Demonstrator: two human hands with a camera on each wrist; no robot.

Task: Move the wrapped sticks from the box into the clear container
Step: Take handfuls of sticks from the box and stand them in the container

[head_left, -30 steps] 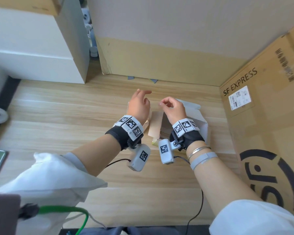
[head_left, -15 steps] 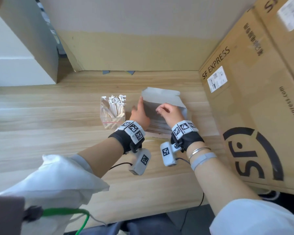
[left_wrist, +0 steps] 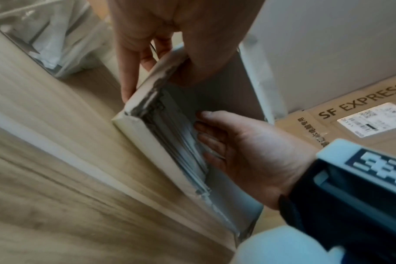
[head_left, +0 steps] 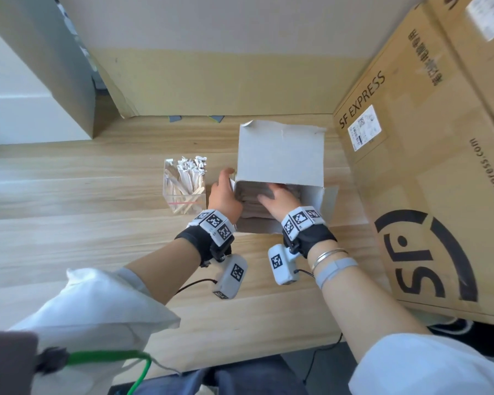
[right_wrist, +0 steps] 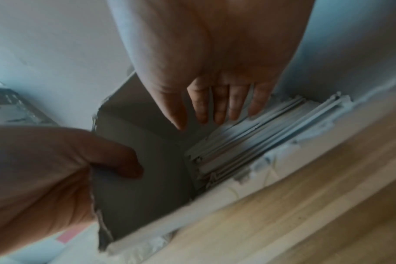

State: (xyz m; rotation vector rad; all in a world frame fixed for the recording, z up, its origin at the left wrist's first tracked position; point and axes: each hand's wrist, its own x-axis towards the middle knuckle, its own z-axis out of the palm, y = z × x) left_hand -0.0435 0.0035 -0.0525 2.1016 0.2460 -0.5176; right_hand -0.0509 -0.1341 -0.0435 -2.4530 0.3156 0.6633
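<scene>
From the head view we see a white box (head_left: 280,155) on the wooden table (head_left: 69,238), toward its far right, its lid flap raised at the back. Just left of the box stands the clear container (head_left: 184,187), already holding upright wrapped sticks. More wrapped sticks (head_left: 251,206) lie stacked flat inside the box. Our left hand (head_left: 225,195) holds the box's left wall, thumb inside. Our right hand (head_left: 278,199) reaches into the box from the near side, fingers on the stack. A large carton (head_left: 428,155) marked SF EXPRESS stands along the table's right edge.

In the left wrist view we see the left hand (left_wrist: 174,35) gripping the box (left_wrist: 142,132) wall: fingers outside, thumb curled over the torn rim to the inside. The right hand (left_wrist: 244,150) lies inside, its fingers (left_wrist: 209,141) fairly straight and close together, tips touching the sticks (left_wrist: 181,142). We cannot tell whether they pinch any.

In the right wrist view we see the right hand (right_wrist: 215,53) with fingers (right_wrist: 219,103) extended side by side, thumb slightly apart, tips at the top of the stack of sticks (right_wrist: 249,134), which lies along the near wall of the box (right_wrist: 142,187). The left hand (right_wrist: 45,169) clasps the left wall, thumb bent inside.
</scene>
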